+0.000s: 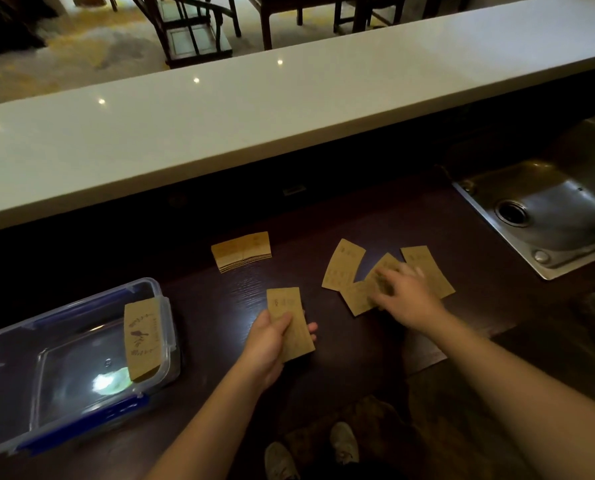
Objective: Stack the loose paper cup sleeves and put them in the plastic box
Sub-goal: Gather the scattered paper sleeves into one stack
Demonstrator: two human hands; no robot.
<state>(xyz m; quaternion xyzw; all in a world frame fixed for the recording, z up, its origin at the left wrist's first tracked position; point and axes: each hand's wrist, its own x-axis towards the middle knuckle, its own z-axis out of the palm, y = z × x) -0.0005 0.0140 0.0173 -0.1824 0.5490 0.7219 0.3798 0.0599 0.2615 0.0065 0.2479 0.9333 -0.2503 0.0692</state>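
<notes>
My left hand grips a small stack of flat brown paper cup sleeves above the dark counter. Several loose sleeves lie fanned out to the right, and my right hand rests on top of them with fingers curled onto one; whether it grips is unclear. A tidy stack of sleeves sits farther back on the counter. At the left stands the clear plastic box with blue clips, holding a bundle of sleeves against its right wall.
A steel sink is set into the counter at the right. A raised white bar top runs across behind the work surface. Dark chairs stand beyond it. My shoes show below the counter's front edge.
</notes>
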